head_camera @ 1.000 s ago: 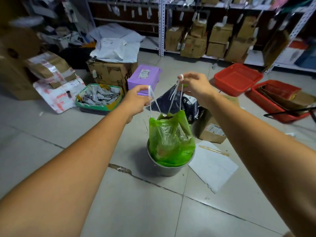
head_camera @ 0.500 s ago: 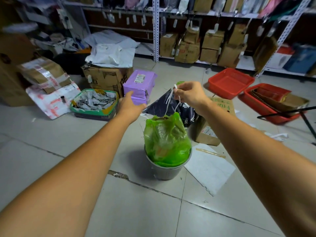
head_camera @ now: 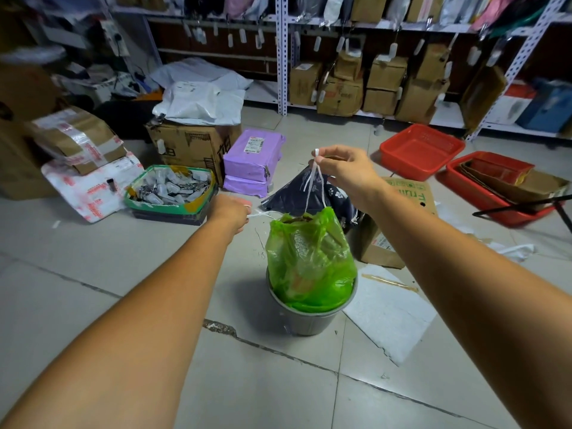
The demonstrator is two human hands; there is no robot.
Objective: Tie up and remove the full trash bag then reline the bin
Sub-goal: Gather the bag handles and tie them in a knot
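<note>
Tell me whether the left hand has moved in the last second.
Yes. The left hand has dropped from the height of the purple parcel to the mouth of the green trash bag, pulling a white drawstring leftward.

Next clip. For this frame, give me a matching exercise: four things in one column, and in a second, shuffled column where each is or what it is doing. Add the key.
Things
1. right hand
2. left hand
3. green trash bag
4. purple parcels

States
A. sits in the grey bin
B. stacked on the floor beside a cardboard box
C. pinches the white drawstring high above the bag
D. holds a drawstring end out sideways, level with the bag's mouth

Pairs: 1-C, 2-D, 3-A, 4-B
</note>
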